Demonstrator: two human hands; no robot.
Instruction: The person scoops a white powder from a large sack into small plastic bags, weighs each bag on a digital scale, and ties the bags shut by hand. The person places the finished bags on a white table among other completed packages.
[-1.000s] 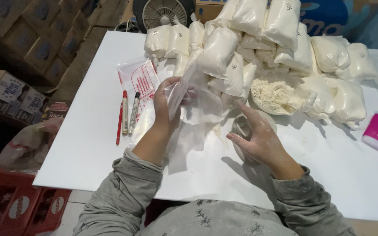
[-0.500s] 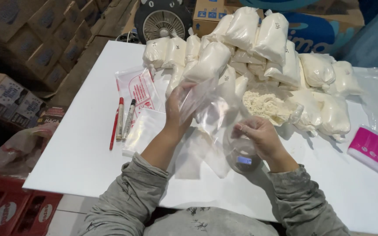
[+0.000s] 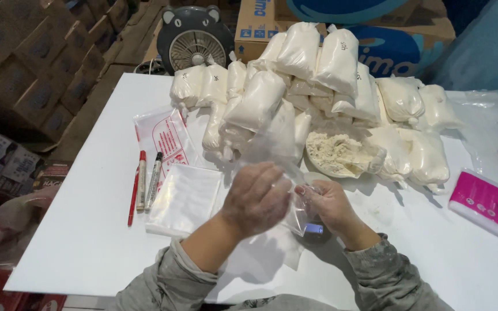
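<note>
— Red pen (image 3: 134, 188) lies far left on the white table (image 3: 76, 242), with two markers (image 3: 148, 179) just beside it. See them?

— Yes. What comes next?

— Printed sleeve (image 3: 165, 136) above, and a flat stack of clear bags (image 3: 184, 198) right of the markers. Then my left hand (image 3: 256, 198), fingers curled, pinching one clear bag (image 3: 278, 151) that stands up between my hands.

— And your other hand?

— My right hand (image 3: 329, 203) grips the same bag at its lower right edge, just over a small scale (image 3: 313, 229). Both are closed on that bag, held above the table in front of me.

— Behind them?

— Filled sacks of white powder (image 3: 301, 69) piled across the back, a fan (image 3: 194, 40) behind those, and an open bowl of powder (image 3: 341, 154) near my right hand. Pink pack (image 3: 482, 201) lies far right.
</note>
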